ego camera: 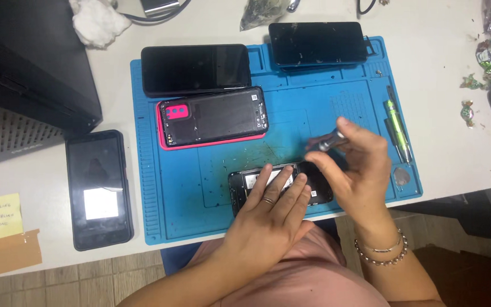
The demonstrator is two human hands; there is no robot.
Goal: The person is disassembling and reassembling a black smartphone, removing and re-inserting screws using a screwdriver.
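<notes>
An opened black phone (244, 185) lies near the front edge of the blue work mat (171, 199). My left hand (271, 210) rests flat on it, fingers spread over its exposed inside, a ring on one finger. My right hand (356, 165) is closed on a small silver screwdriver (328, 142), tilted, its tip pointing down toward the phone's right end; the tip itself is blurred.
On the mat: a black back cover on a pink case (211, 117), a dark phone (195, 68), another phone (318, 44), a green-handled tool (398, 124), a round disc (402, 176). A cased phone (99, 189) lies left of the mat. Black box (24, 74) far left.
</notes>
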